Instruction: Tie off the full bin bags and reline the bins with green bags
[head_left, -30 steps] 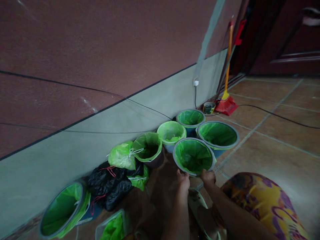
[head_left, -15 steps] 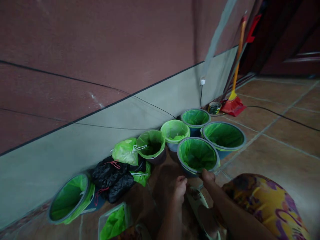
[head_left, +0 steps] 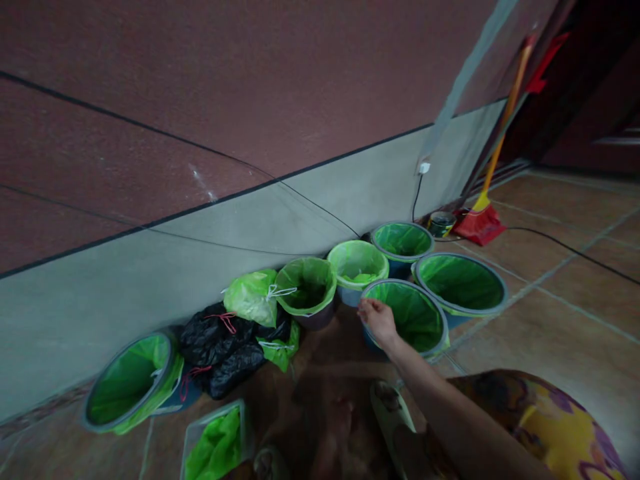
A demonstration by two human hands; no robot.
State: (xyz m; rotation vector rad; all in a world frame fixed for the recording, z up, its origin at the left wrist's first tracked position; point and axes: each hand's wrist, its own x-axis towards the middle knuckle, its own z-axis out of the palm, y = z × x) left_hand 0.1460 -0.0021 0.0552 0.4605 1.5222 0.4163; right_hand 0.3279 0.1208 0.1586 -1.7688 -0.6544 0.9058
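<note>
My right hand (head_left: 379, 321) is closed, held over the left rim of a lined trash bin (head_left: 420, 317). Whether its fingers grip the rim or anything else is hidden from this side. Low in the middle, in shadow, my left hand (head_left: 341, 417) is dim and blurred, so its fingers do not read clearly. Green bags line the neighbouring bins: a wide bin (head_left: 463, 283) to the right, a round bin (head_left: 403, 240) behind, a pale bin (head_left: 358, 263) and a dark bin (head_left: 306, 287) to the left.
Tied black bags (head_left: 215, 340) and a tied green bag (head_left: 253, 297) lie along the wall. A lined bin (head_left: 127, 383) tilts at far left, near a clear box (head_left: 189, 437) holding green plastic. A broom (head_left: 483, 223) leans beside a tin (head_left: 442, 225); a cable (head_left: 565, 248) crosses the floor.
My right hand has left the front rim of the bin and moved up and left to its left rim. My left hand has dropped lower, into shadow.
</note>
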